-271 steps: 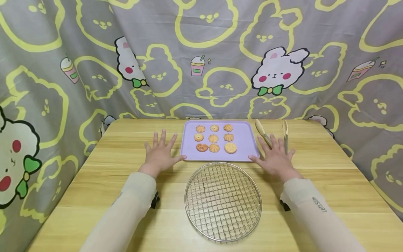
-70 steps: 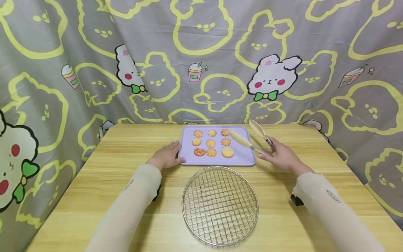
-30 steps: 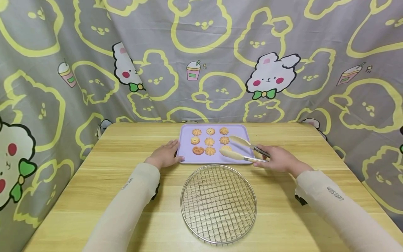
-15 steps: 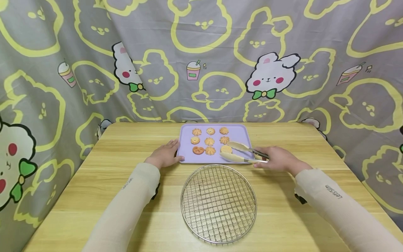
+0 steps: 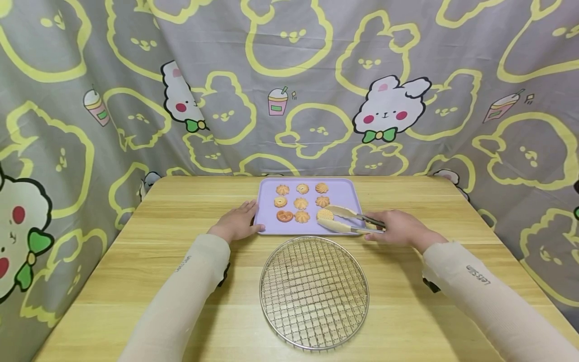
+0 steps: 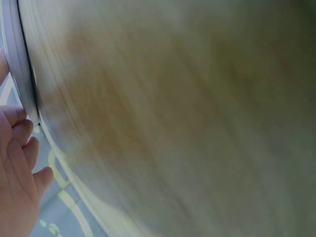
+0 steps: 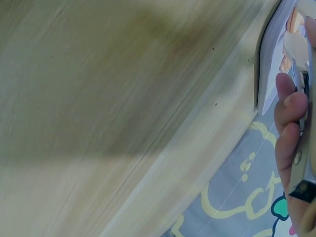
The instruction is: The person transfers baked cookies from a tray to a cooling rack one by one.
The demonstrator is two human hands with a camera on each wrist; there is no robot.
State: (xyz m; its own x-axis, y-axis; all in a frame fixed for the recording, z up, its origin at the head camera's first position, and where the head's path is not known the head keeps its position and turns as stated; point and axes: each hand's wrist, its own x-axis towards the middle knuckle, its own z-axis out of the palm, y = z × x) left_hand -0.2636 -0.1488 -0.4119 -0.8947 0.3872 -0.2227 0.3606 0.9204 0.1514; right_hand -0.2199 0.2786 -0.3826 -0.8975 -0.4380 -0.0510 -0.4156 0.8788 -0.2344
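My left hand (image 5: 236, 222) lies at the left edge of the lilac tray (image 5: 267, 223), its thumb at the front left corner and its fingers along the side. In the left wrist view, loosely bent fingers (image 6: 32, 150) touch the tray's edge. My right hand (image 5: 401, 227) grips metal tongs (image 5: 336, 225) with beige tips, reaching in over the tray's right side. The two tips stand spread on either side of a round, pale biscuit (image 5: 324, 214) in the front row. Fingers curl round the tongs' metal arm (image 7: 299, 170) in the right wrist view.
Several other biscuits sit in rows on the tray, among them a pretzel-shaped one (image 5: 285, 216) and a flower-shaped one (image 5: 301, 216). A round wire rack (image 5: 314, 294) lies in front of the tray on the wooden table (image 5: 135, 281). A patterned curtain (image 5: 316, 60) hangs behind.
My right hand has picked up the tongs from beside the tray and brought them to the round biscuit; their tips have lowered around it. My left hand has moved to the tray's edge.
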